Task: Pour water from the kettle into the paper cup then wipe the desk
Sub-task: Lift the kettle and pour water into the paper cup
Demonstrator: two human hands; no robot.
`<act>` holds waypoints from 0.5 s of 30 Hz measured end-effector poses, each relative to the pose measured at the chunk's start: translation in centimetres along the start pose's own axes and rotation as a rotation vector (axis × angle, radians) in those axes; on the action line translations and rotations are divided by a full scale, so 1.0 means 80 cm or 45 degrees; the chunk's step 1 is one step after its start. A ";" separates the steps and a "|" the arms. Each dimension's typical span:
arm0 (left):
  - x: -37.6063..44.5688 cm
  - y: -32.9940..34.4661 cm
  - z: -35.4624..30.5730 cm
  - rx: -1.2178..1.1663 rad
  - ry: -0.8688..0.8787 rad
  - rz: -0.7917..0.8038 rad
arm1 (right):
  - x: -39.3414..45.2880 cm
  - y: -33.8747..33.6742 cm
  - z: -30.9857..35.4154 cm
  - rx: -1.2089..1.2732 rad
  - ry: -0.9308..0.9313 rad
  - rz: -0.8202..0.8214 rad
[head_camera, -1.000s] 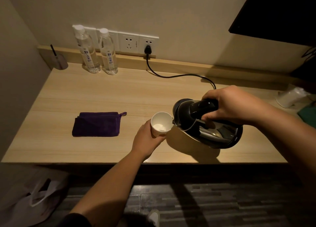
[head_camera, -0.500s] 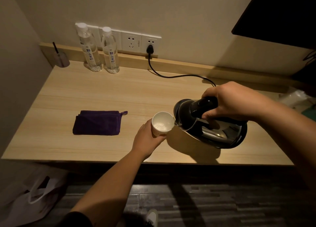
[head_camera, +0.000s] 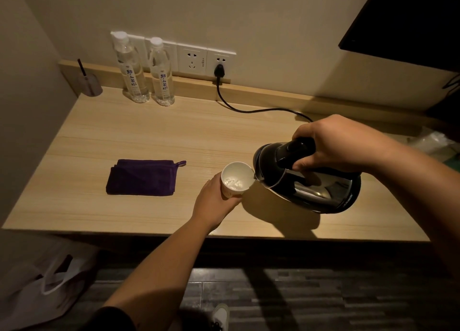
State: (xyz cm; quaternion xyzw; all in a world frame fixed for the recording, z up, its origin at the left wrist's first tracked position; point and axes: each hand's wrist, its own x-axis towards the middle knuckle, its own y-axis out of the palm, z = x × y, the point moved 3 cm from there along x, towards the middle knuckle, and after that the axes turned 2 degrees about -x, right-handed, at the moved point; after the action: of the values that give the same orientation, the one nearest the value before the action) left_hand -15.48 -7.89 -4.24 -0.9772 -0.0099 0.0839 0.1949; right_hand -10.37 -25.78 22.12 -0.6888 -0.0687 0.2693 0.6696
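My right hand [head_camera: 341,144] grips the black handle of a steel and black kettle [head_camera: 316,188], which is tipped left with its spout at the rim of a white paper cup [head_camera: 236,178]. Water runs into the cup and ripples inside it. My left hand [head_camera: 214,203] wraps the cup from the near left side, and the cup stands on the light wooden desk [head_camera: 124,136]. A folded purple cloth [head_camera: 142,177] lies flat on the desk, left of the cup.
Two water bottles [head_camera: 146,74] stand at the back by a wall socket strip [head_camera: 191,59]. A black cord [head_camera: 249,106] runs from the plug across the desk's back. A small holder [head_camera: 90,84] sits far left, plastic wrapping [head_camera: 433,141] far right, a white bag [head_camera: 47,281] on the floor.
The kettle has tipped slightly further, with its spout lower over the cup, and water now ripples in the cup. Both hands keep their holds; the view has shifted a little.
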 end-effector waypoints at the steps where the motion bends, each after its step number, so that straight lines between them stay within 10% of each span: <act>1: 0.000 0.000 0.000 0.006 0.002 -0.001 | 0.000 -0.001 0.001 0.000 -0.002 0.001; 15: 0.000 0.000 0.001 0.010 0.010 -0.003 | 0.003 -0.004 0.003 -0.048 -0.019 -0.021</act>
State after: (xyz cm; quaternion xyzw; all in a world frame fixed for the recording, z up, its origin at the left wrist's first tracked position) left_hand -15.51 -7.87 -4.34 -0.9767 -0.0098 0.0797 0.1990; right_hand -10.19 -25.43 22.36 -0.6988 -0.0846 0.2676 0.6580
